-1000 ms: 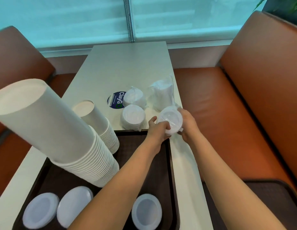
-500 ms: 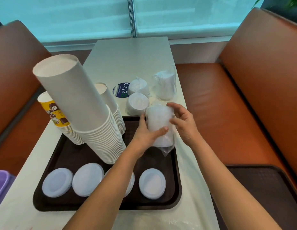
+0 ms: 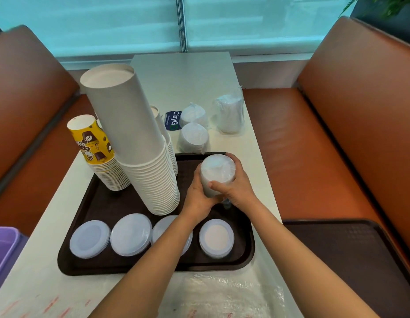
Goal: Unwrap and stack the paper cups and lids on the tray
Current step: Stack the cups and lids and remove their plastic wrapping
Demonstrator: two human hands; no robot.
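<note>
1. I have both hands wrapped round one wrapped pack of lids (image 3: 218, 174): my left hand (image 3: 197, 193) curls round its left and near side, and my right hand (image 3: 236, 187) grips its right side, thumb laid across the front.
2. The pack stands upright over the far right part of the brown tray (image 3: 84, 226). I cannot tell whether its base touches the tray.
3. On the tray's near edge I see four low stacks of lids in a row: the leftmost (image 3: 90, 239), the second (image 3: 131, 234), the third (image 3: 163, 228) partly hidden by my left forearm, and the rightmost (image 3: 216, 238).
4. The tall stack of white cups (image 3: 139, 143) rises from the middle of the tray and leans toward the far left. A stack of yellow printed cups (image 3: 97, 148) stands at its left, and a thinner stack of white cups (image 3: 167, 138) shows just behind it.
5. Beyond the tray, on the white table (image 3: 188, 76), three more wrapped packs sit near each other: one (image 3: 194, 137) just past the tray's rim, one (image 3: 194, 115) behind it, and one (image 3: 229, 114) to the right.
6. A blue sticker (image 3: 173, 120) lies on the table beside those packs.
7. Loose clear wrap (image 3: 222, 297) lies on the table nearest me, and a purple bin (image 3: 3, 251) shows at the left edge.
</note>
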